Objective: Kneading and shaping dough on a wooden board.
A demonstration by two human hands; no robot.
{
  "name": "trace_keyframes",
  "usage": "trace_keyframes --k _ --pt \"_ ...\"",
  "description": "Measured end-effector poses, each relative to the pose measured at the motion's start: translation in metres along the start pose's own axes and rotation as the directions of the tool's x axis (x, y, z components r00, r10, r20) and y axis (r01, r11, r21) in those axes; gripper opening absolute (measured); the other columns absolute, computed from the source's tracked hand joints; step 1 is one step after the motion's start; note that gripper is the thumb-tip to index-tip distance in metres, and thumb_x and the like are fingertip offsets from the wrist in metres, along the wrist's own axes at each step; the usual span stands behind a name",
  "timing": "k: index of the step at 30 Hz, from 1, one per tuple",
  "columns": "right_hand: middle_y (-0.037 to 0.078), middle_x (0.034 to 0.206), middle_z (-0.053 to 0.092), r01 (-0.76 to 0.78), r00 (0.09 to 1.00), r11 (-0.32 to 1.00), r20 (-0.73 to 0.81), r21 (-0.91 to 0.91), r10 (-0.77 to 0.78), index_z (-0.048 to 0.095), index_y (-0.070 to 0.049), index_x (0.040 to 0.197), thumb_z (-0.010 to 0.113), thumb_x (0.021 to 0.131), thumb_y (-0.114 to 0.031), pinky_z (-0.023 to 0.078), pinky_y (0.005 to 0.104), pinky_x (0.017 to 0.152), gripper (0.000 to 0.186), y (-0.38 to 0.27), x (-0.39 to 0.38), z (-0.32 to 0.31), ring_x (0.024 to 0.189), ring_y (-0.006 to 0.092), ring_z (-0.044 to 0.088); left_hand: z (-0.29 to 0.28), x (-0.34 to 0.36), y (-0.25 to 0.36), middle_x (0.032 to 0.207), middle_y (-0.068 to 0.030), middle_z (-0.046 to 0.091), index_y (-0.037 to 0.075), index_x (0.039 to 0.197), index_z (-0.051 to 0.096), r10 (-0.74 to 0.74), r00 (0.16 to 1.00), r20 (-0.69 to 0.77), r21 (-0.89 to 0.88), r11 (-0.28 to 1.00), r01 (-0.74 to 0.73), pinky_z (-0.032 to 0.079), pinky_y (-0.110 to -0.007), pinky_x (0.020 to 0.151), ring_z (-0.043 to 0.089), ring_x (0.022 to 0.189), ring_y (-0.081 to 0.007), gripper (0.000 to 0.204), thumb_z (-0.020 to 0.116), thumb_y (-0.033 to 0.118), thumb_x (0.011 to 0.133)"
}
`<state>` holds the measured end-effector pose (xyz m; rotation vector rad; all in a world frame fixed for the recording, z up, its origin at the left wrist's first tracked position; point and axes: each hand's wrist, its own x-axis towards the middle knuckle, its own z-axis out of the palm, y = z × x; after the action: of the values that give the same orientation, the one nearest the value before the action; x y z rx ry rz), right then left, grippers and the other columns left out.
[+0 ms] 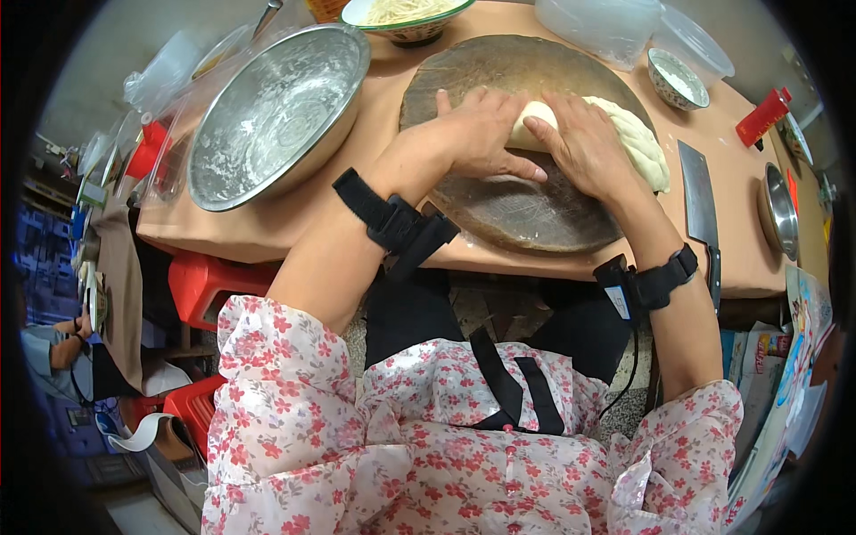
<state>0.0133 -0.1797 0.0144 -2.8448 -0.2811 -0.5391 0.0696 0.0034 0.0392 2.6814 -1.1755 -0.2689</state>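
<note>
On a round wooden board (522, 218), a smooth pale piece of dough (535, 127) lies between my two hands. My left hand (486, 134) rests over its left side, fingers reaching forward and thumb spread away to the right; no grip shows. Over the right side curves my right hand (584, 147), its thumb pressed on the dough and its fingers wrapped across it. Both palms hide part of the piece. Right beside the right hand, a larger, folded-looking lump of dough (644, 147) sits at the board's right edge.
A floury metal basin (267, 120) stands left of the board. Behind are a bowl of pale shreds (406, 20) and a clear plastic container (597, 27). To the right are a small bowl of white powder (676, 82), a cleaver (700, 196) and a steel bowl (778, 211).
</note>
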Motion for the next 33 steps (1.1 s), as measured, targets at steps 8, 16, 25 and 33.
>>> trace_keyframes --k 8,16,25,33 --pt "0.023 0.124 0.060 -0.055 0.996 0.998 0.070 -0.014 0.056 0.056 -0.004 0.131 0.036 0.100 -0.056 0.033 0.0503 0.109 0.063 0.010 0.021 0.006 0.123 0.0364 0.051 -0.006 0.033 -0.013 0.157 -0.0140 0.030 0.011 0.154 0.024 -0.100 0.992 0.083 0.000 0.995 0.101 0.012 -0.077 0.108 0.018 0.147 -0.0392 0.121 0.070 0.078 0.064" --pt "0.021 0.128 0.058 -0.034 0.996 0.999 0.085 0.013 0.033 0.053 -0.010 0.134 0.035 0.100 -0.058 0.029 0.0509 0.112 0.062 0.012 0.018 0.007 0.127 0.0366 0.049 -0.004 0.029 -0.011 0.157 -0.0150 0.030 0.013 0.154 0.026 -0.114 0.991 0.076 -0.016 0.993 0.116 0.013 -0.076 0.107 0.021 0.146 -0.0369 0.116 0.071 0.075 0.066" --pt "0.018 0.133 0.053 0.106 0.994 0.994 -0.041 0.033 -0.105 0.048 -0.012 0.139 0.052 0.095 -0.050 0.034 0.0514 0.104 0.059 -0.007 -0.036 -0.004 0.127 0.0351 0.046 0.032 -0.034 0.008 0.147 -0.0201 0.039 0.015 0.152 0.028 0.046 0.967 -0.250 0.047 0.998 -0.035 0.032 -0.062 0.103 0.037 0.135 -0.0416 0.103 0.071 0.066 0.073" --pt "0.016 0.150 0.039 0.165 0.980 0.986 -0.109 -0.016 -0.165 0.047 -0.016 0.143 0.062 0.087 -0.051 0.026 0.0513 0.109 0.068 -0.040 -0.119 -0.024 0.136 0.0358 0.036 0.070 -0.108 0.047 0.152 -0.0159 0.033 0.014 0.147 0.041 0.219 0.826 -0.519 0.170 0.974 -0.151 0.022 -0.063 0.109 0.030 0.138 -0.0391 0.089 0.079 0.043 0.071"
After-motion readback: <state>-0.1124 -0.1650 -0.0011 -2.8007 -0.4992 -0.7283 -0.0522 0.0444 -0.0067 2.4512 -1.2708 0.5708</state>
